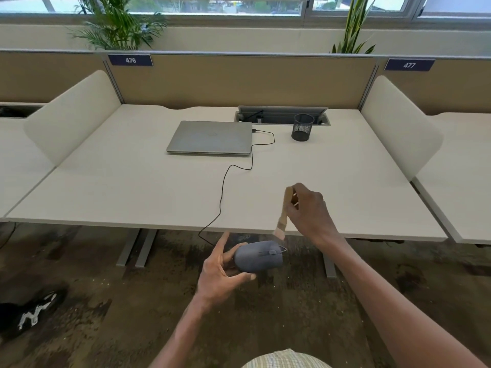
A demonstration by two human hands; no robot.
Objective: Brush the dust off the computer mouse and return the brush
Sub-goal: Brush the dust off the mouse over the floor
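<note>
A dusty grey wired computer mouse [257,256] is held in the air in front of the desk's near edge, with my left hand [221,274] gripping its rear end between thumb and fingers. Its black cable [225,179] runs up across the desk to the laptop. My right hand [309,208] grips a small wooden-handled brush [283,212] that points down, its pale bristles just above the front end of the mouse. I cannot tell whether the bristles touch it.
A shut silver laptop [211,138] lies at the desk's back centre. A black mesh pen cup [302,127] stands to its right by an open cable tray [281,115]. White side dividers [398,123] flank the white desk [132,187]. A dark shoe [32,313] lies on the floor.
</note>
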